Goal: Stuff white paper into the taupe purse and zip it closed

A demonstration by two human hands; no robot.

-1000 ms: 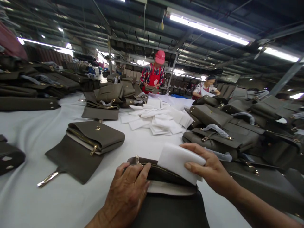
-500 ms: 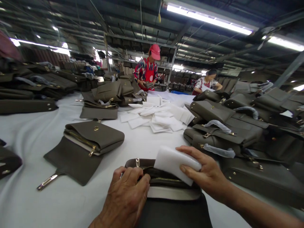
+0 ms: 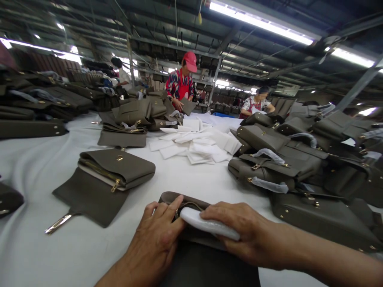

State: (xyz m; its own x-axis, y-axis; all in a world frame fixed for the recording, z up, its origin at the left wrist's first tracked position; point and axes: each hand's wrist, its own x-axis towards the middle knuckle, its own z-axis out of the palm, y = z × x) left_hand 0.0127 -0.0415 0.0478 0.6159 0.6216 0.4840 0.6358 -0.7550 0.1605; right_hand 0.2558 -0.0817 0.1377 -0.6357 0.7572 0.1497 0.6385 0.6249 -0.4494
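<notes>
An olive-grey leather handbag lies open in front of me at the near edge of the white table. My left hand rests on the bag's left side, fingers curled at the zipped opening. My right hand is closed over a white foam pad and presses it down into the bag's opening, so only the pad's upper edge shows. The bag's dark flap hangs toward me.
Another open handbag lies to the left. Loose white foam pads are heaped mid-table. Stacked handbags crowd the right side, more the left. Two people, one in a red cap, work at the far end.
My right hand has pushed the foam pad from above the bag down into its opening. My left hand has shifted forward along the opening's edge.
</notes>
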